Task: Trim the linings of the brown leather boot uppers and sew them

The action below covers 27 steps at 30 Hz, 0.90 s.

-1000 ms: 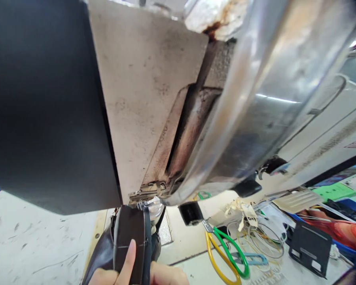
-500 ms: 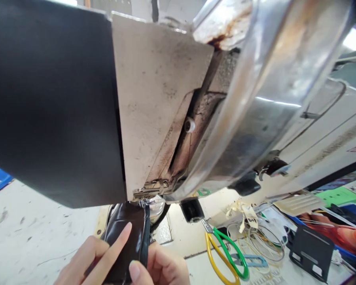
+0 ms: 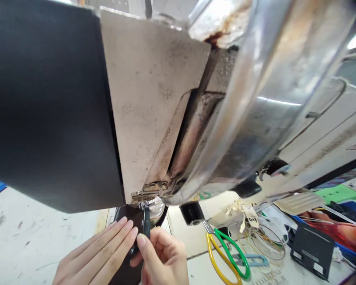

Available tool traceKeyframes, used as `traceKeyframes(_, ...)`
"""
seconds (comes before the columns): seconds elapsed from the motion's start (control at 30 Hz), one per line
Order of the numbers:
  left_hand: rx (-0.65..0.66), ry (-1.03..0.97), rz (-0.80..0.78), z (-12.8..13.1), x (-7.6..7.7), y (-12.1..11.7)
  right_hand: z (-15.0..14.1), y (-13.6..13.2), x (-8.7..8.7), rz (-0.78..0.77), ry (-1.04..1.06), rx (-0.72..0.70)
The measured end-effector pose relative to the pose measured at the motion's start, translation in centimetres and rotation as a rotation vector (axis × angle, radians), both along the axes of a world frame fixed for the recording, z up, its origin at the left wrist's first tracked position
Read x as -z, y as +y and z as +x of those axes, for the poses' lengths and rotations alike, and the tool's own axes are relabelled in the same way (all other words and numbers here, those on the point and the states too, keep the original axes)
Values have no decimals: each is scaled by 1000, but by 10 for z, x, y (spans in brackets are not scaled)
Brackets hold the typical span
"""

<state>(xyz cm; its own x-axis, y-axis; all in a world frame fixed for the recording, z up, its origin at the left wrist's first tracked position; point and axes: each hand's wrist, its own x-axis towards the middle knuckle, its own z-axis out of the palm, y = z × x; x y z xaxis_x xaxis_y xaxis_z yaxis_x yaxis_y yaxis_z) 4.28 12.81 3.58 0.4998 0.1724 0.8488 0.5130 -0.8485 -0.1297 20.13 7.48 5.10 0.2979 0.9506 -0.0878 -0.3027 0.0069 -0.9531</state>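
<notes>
A dark brown, leather-like piece (image 3: 125, 213) lies under the head of a sewing machine (image 3: 148, 91), with a narrow black strip (image 3: 146, 223) along its right edge. My left hand (image 3: 99, 253) rests flat on the piece, its fingers stretched out side by side. Thumb and fingers of my right hand (image 3: 166, 255) pinch the strip's edge just below the machine's foot. The needle itself cannot be made out, and both hands cover much of the lower part of the piece.
Scissors (image 3: 225, 253) with one green and one yellow handle lie right of my hands, beside blue snips (image 3: 255, 260). Tangled cords (image 3: 264, 237), a black plate (image 3: 312, 250) and a green piece (image 3: 338, 196) are farther right. A large dark panel (image 3: 47, 111) hangs at the left.
My left hand has gone from one extended finger to several fingers laid flat on the piece. My right hand's thumb has moved up along the edge, closer to the machine's foot.
</notes>
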Motion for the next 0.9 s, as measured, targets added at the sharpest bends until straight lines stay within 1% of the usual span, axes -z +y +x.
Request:
traceKeyframes(0.1, 53, 102, 2, -4, -9, 7, 5, 4, -11, 3, 8, -15)
traceKeyframes(0.17, 59, 148, 9, -6, -12, 8, 7, 5, -14, 11, 7, -17)
traceKeyframes(0.23, 49, 154, 25, -4, -12, 7, 8, 5, -13, 16, 9, -18)
traceKeyframes(0.33, 31, 76, 27, 1, -13, 5, 8, 5, -10, 26, 14, -10)
traceKeyframes(0.4, 51, 65, 5, 2, -16, 6, 8, 8, -9, 43, 17, -2)
traceKeyframes(0.5, 123, 160, -55, -3, -25, 14, 8, 12, -10, 55, 7, 21)
traceKeyframes(0.57, 149, 228, -73, -7, -30, 22, 8, 14, -10, 54, -6, 38)
traceKeyframes(0.7, 140, 237, -85, -10, -34, 29, 10, 11, -4, 46, -14, 53)
traceKeyframes(0.83, 92, 210, -157, -5, -38, 30, 14, 3, 6, 41, -13, 47)
traceKeyframes(0.9, 66, 202, -169, -2, -41, 29, 18, -1, 10, 38, -36, 41)
